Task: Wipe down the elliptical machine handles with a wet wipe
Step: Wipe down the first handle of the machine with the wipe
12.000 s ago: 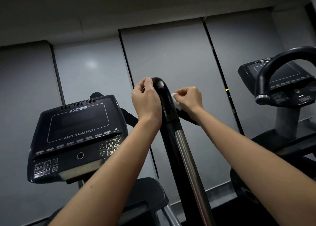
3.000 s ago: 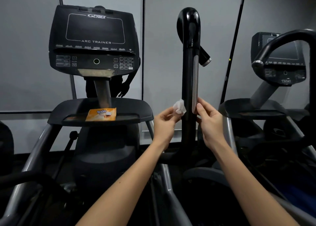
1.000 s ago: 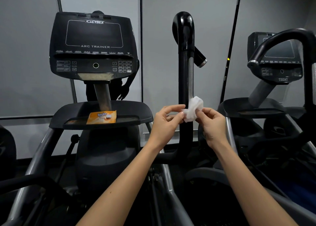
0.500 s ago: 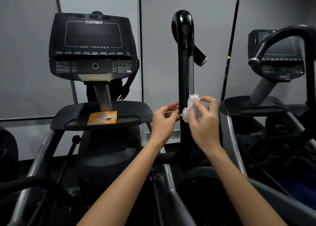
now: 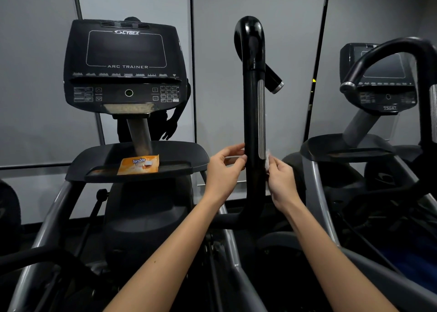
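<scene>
White and crumpled, the wet wipe [image 5: 268,162] is pinched in the grip of the right hand [image 5: 281,178]. It is pressed against the right side of the handle [image 5: 251,113], just below the lower end of the silver strip [image 5: 261,117]. Only a small part of the wipe shows between the fingers and the black post.

The handle stands upright in the middle of the view and is glossy black. It hooks over at the top, and a short stub with a silver end cap [image 5: 275,84] angles off to its right.

The left hand [image 5: 224,168] is at the opposite side of the post at the same height. Its fingers are curved, with thumb and forefinger tips close together at the handle's left edge. I cannot tell whether that grip pinches anything. Both forearms reach up from the bottom of the view, 1 on each side of the post.

To the left is the machine's console [image 5: 125,63], marked CYBEX and ARC TRAINER, with its screen dark. Below it, an orange packet [image 5: 139,165] printed "Tender" lies flat on the black tray [image 5: 191,152], well apart from the hands.

At the right edge is a second machine [image 5: 383,75] with its own dark console and a curved black bar [image 5: 378,54]. Grey wall panels [image 5: 35,75] divided by dark vertical lines fill the background.
</scene>
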`<move>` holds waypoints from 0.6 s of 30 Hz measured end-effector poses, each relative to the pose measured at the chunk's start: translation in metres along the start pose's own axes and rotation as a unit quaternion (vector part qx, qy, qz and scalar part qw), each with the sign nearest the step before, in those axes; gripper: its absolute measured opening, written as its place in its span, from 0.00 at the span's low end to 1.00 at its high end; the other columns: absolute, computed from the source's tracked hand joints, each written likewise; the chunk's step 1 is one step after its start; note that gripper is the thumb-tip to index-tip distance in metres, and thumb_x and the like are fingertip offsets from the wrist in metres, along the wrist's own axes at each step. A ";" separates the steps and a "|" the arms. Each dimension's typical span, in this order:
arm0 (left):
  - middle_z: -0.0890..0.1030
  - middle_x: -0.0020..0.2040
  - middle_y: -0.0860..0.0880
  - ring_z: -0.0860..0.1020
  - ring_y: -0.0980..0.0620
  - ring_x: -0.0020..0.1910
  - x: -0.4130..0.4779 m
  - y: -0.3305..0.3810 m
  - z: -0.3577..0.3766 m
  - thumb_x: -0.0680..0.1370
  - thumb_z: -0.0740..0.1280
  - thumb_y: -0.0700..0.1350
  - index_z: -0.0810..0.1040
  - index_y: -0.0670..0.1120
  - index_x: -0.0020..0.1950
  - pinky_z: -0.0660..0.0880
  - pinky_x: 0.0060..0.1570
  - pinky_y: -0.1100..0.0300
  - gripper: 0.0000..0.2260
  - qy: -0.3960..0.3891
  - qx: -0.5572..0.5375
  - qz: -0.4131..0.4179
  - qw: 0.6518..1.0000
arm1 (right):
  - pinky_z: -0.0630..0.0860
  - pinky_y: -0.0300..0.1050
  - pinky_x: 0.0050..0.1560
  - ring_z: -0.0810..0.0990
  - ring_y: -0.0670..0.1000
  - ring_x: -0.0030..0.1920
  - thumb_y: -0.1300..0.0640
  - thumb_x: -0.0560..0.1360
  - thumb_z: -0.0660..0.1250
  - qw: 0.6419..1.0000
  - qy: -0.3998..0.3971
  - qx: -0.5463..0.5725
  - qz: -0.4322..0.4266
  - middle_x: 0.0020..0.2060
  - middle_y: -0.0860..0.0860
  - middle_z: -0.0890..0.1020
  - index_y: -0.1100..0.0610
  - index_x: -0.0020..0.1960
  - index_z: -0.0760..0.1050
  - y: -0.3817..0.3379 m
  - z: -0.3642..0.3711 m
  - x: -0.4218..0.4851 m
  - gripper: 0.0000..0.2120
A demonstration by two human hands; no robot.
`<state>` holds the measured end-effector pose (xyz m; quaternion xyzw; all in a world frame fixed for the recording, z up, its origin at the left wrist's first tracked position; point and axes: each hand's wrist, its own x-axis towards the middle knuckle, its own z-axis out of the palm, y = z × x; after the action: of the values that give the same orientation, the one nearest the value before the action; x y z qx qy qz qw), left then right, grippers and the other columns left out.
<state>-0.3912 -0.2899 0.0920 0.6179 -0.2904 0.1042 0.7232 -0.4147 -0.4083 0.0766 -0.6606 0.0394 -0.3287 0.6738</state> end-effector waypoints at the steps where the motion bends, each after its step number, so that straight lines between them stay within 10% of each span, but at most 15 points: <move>1: 0.82 0.46 0.49 0.81 0.52 0.49 0.000 -0.001 0.000 0.76 0.66 0.36 0.79 0.49 0.54 0.79 0.49 0.61 0.12 0.000 0.000 0.000 1.000 | 0.78 0.44 0.49 0.81 0.49 0.44 0.54 0.81 0.55 1.000 0.015 -0.001 -0.012 0.42 0.55 0.83 0.56 0.46 0.80 0.003 0.000 -0.005 0.16; 4: 0.82 0.46 0.48 0.81 0.51 0.49 0.001 -0.001 0.000 0.76 0.66 0.36 0.79 0.49 0.54 0.79 0.50 0.60 0.12 -0.003 -0.004 -0.001 1.000 | 0.72 0.35 0.37 0.74 0.44 0.34 0.56 0.81 0.57 0.994 0.070 -0.029 -0.076 0.34 0.51 0.77 0.59 0.40 0.77 0.006 0.002 -0.017 0.15; 10: 0.83 0.46 0.48 0.82 0.50 0.49 0.002 -0.003 -0.001 0.76 0.66 0.35 0.80 0.47 0.56 0.80 0.49 0.59 0.12 -0.006 -0.002 0.003 1.000 | 0.70 0.25 0.45 0.75 0.40 0.44 0.59 0.79 0.61 0.972 0.114 -0.071 -0.194 0.47 0.51 0.76 0.62 0.51 0.78 -0.023 0.013 -0.002 0.09; 15: 0.83 0.47 0.48 0.81 0.51 0.49 0.002 -0.003 -0.002 0.76 0.66 0.36 0.79 0.47 0.57 0.80 0.50 0.59 0.12 -0.010 0.005 0.005 1.000 | 0.78 0.57 0.53 0.81 0.62 0.46 0.50 0.81 0.55 0.999 0.039 0.018 -0.006 0.45 0.68 0.80 0.75 0.52 0.72 -0.021 0.013 0.025 0.25; 18: 0.82 0.46 0.50 0.81 0.52 0.49 0.001 -0.003 -0.004 0.76 0.66 0.37 0.79 0.47 0.57 0.79 0.50 0.59 0.12 -0.014 0.005 0.007 1.000 | 0.79 0.47 0.48 0.83 0.54 0.46 0.50 0.82 0.53 0.998 -0.010 0.036 0.053 0.43 0.58 0.84 0.65 0.55 0.78 -0.007 0.005 0.011 0.21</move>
<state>-0.3877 -0.2874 0.0902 0.6207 -0.3048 0.1023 0.7151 -0.4060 -0.4084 0.0876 -0.6363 0.0561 -0.2875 0.7136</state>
